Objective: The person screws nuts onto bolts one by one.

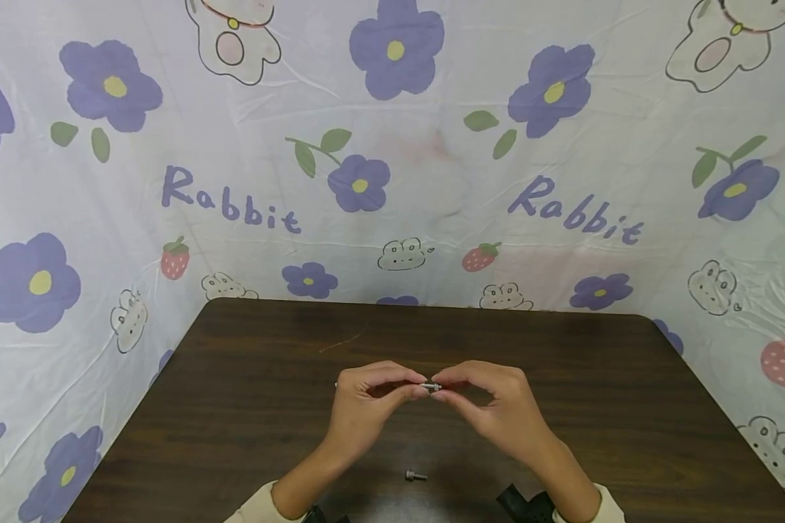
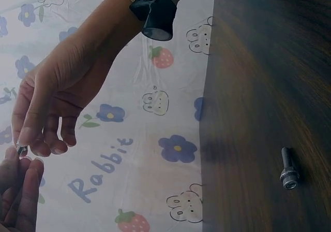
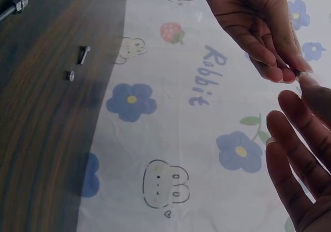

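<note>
While the left hand (image 1: 358, 408) pinches a small metal fastener (image 1: 431, 386), the right hand (image 1: 509, 408) pinches it too. A separate bolt (image 1: 412, 476) lies on the brown table (image 1: 222, 428).

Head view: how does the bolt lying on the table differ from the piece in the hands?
Position: the bolt lies on the table, untouched; the held piece is off it, pinched by the left hand and right hand.
Visibility: the bolt shows its head and shank; the held piece is partly covered by the hands.
Shared: the bolt and held piece both look silvery and metallic.
</note>
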Motion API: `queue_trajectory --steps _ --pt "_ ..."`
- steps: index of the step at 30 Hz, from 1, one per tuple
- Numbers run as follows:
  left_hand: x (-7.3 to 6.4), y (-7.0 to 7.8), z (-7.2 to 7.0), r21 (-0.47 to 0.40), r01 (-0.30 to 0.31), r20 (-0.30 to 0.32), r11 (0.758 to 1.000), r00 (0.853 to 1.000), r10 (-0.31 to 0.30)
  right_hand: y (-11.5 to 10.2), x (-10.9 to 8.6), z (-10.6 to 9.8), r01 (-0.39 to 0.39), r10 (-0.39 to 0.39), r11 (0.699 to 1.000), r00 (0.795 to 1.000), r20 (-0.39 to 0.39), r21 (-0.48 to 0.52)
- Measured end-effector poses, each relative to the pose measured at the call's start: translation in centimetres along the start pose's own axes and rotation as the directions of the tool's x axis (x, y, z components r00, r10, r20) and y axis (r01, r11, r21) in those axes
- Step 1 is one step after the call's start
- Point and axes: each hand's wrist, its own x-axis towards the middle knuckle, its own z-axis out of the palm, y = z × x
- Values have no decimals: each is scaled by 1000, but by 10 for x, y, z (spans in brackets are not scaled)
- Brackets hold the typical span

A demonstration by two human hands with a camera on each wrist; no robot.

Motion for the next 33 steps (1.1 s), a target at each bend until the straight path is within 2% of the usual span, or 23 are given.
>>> queue_trajectory --steps 9,21,24,29,33 --pt "0 0 -1 11 -13 8 1000 1000 12 0 -1 2 -36 36 999 999 24 6" --pt "0 0 -2 49 1 -3 999 1000 -1 0 -2 2 -104 103 995 992 73 9" --pt "0 -1 -2 30 6 0 1000 1000 -6 -1 -2 2 -94 93 996 994 54 7" --pt "0 -1 -2 8 9 1 1000 1000 -9 -1 -1 3 -18 18 1000 1000 5 -6" --pt "-1 -1 -1 11 7 1 1000 1000 -7 0 -1 3 8 -8 1000 1000 -2 -3"
